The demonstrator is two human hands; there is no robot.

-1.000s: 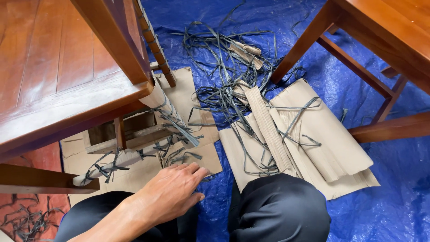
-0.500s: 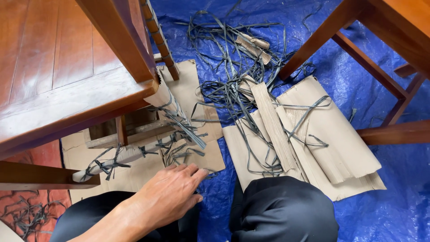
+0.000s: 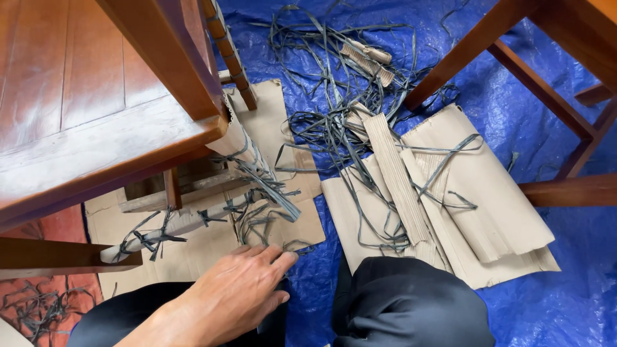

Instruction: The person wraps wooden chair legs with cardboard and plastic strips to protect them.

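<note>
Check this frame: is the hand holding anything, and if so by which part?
Nothing is held. The left hand lies open, palm down, its fingertips at the front edge of the flat cardboard sheet beside loose dark straps. No right hand is in view.

Left hand [image 3: 238, 292]: flat, fingers spread, on cardboard sheet [image 3: 193, 254]
Near: grey straps [image 3: 334, 128], blue tarp [image 3: 565, 302]

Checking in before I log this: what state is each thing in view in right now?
Left hand: open, flat, fingertips on the flat cardboard sheet.
Right hand: not in view.
Wrapped chair rung: cardboard still tied on with dark strapping.
Loose strapping: cut, tangled on the blue tarp.
Corrugated cardboard pile: removed, lying curled and overlapped.
Wooden chair: tilted over the sheet.
</note>
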